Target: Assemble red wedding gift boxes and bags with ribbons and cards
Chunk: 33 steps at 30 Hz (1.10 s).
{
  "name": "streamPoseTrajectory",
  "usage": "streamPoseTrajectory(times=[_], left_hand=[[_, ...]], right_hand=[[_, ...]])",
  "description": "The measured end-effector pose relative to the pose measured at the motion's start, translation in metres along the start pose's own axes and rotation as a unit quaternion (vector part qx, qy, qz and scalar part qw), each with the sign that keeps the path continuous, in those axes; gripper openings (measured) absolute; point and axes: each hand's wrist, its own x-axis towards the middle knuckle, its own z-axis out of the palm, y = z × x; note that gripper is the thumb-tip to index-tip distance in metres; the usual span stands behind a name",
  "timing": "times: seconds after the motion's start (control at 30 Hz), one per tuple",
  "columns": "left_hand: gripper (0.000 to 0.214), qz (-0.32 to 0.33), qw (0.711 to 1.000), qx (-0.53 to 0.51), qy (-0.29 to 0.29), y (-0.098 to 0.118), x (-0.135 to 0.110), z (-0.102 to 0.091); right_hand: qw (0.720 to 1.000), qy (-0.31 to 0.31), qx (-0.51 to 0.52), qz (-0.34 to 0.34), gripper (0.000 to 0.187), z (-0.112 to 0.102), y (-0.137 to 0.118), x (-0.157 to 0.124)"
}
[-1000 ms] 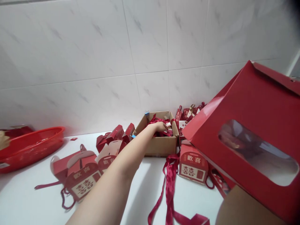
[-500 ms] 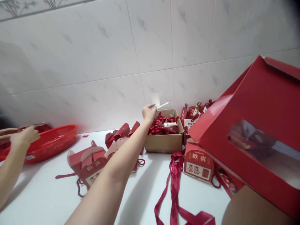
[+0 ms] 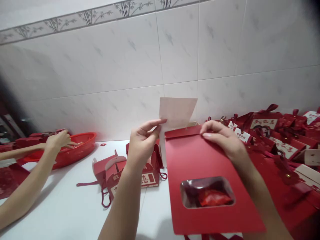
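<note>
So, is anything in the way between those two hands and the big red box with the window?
Nothing visible is. The right hand grips the red box at its top edge; the left hand pinches a pale card near that edge, with no other item showing between them.

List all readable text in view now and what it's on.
"歡": front of the small red box left of centre; rest covered.
"喜": pale label on the small red box beside it; partly covered.
Too blurred to read: pale labels on the red gift boxes at right.
No text seen: windowed red box, pale card.
</note>
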Motion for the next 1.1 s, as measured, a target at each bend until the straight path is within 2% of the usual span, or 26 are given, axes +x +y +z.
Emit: streamPoseTrajectory(times=[0.07,0.13,0.23,0.3,0.4,0.5,0.63,0.77,0.9,0.97,1.1], left_hand=[[0.012,-0.015,0.999,-0.047,-0.010,-0.005,-0.002,-0.004],[0.009,-0.029,0.995,-0.091,-0.024,-0.010,-0.003,-0.004],[0.006,-0.046,0.983,-0.173,-0.050,-0.011,-0.004,0.000],[0.006,-0.073,0.963,-0.249,-0.066,-0.009,-0.005,0.005],[0.011,-0.118,0.941,-0.313,-0.052,-0.006,-0.007,0.015],[0.024,-0.117,0.961,-0.249,-0.011,-0.009,-0.009,0.022],[0.045,-0.084,0.980,-0.181,-0.001,-0.015,-0.010,0.022],[0.036,-0.128,0.971,-0.198,-0.050,-0.016,-0.009,0.021],[0.028,-0.140,0.968,-0.202,-0.056,-0.018,-0.009,0.022],[0.028,-0.137,0.968,-0.203,-0.055,-0.019,-0.010,0.021],[0.025,-0.130,0.973,-0.181,-0.057,-0.016,-0.014,0.020]], right_hand=[[0.998,-0.036,0.037,0.038,0.016,0.019,0.010,0.002],[0.994,-0.068,0.062,0.055,0.019,0.027,0.016,0.003],[0.995,-0.075,0.061,0.038,0.020,0.026,0.021,0.004],[0.996,-0.068,0.055,0.030,0.020,0.022,0.024,0.005],[0.998,-0.043,0.043,0.003,0.030,0.020,0.027,0.004],[0.999,-0.005,0.024,-0.036,0.041,0.023,0.030,0.004],[0.997,0.038,0.002,-0.068,0.039,0.028,0.032,0.006],[0.988,0.090,-0.026,-0.120,0.024,0.034,0.034,0.007],[0.972,0.179,-0.050,-0.143,0.020,0.041,0.034,0.004],[0.977,0.172,-0.028,-0.119,0.022,0.043,0.033,0.003],[0.994,0.046,0.093,-0.024,0.037,0.044,0.028,0.001]])
